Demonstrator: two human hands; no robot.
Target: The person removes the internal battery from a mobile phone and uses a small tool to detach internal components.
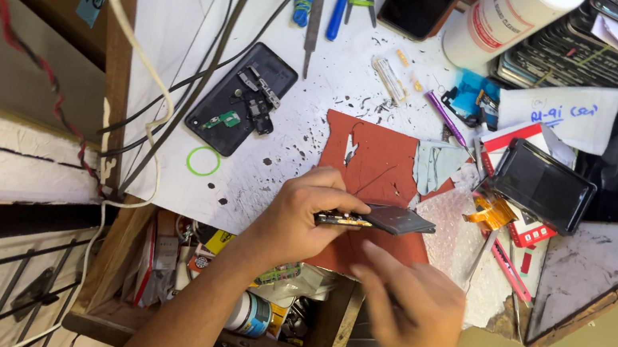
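My left hand (305, 217) grips the edge of a dark phone body (387, 221), holding it tilted just above a reddish-brown mat (375, 163) on the white worktop (277, 169). My right hand (411, 305) hovers below and to the right of the phone, blurred, fingers spread, holding nothing that I can make out. An opened black phone back (241, 97) with small metal parts and a green piece on it lies to the upper left.
A black screen panel (543, 185) with an orange ribbon cable (490, 213) lies at right. A white bottle (509, 12), blue-handled tools (341, 1), a metal file (316, 5), a dark phone (422, 0), cables and a green ring (204, 160) crowd the bench.
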